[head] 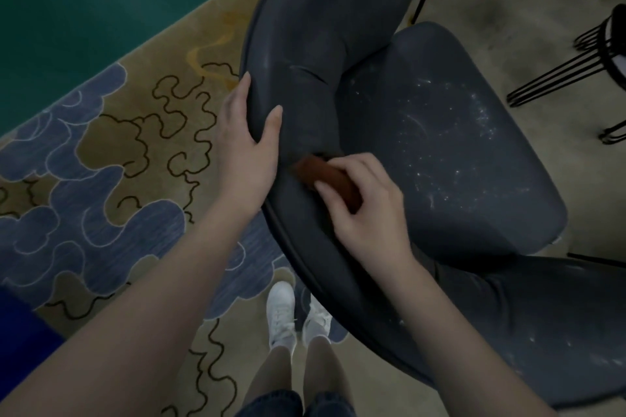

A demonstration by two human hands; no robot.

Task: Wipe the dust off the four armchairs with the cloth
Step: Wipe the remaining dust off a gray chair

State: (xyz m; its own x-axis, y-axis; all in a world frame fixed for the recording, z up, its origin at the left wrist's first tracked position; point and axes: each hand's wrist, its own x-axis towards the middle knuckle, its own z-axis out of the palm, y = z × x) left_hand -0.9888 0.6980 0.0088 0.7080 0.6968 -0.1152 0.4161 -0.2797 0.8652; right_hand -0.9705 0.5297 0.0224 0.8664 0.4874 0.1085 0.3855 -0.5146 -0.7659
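The right grip [366, 210] clasps the cloth [325, 179] against the armchair [321, 10] back. The dusty seat [440, 152] lies just beyond, nearer it than the left grip [244, 145], which clutches the rim [252, 54].

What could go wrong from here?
The cloth is bunched small in the right hand, so strokes may skip patches. White dust speckles the seat; wiping the backrest down toward it may add more. The left hand grips only the backrest's rim; a hard stroke might tip it.
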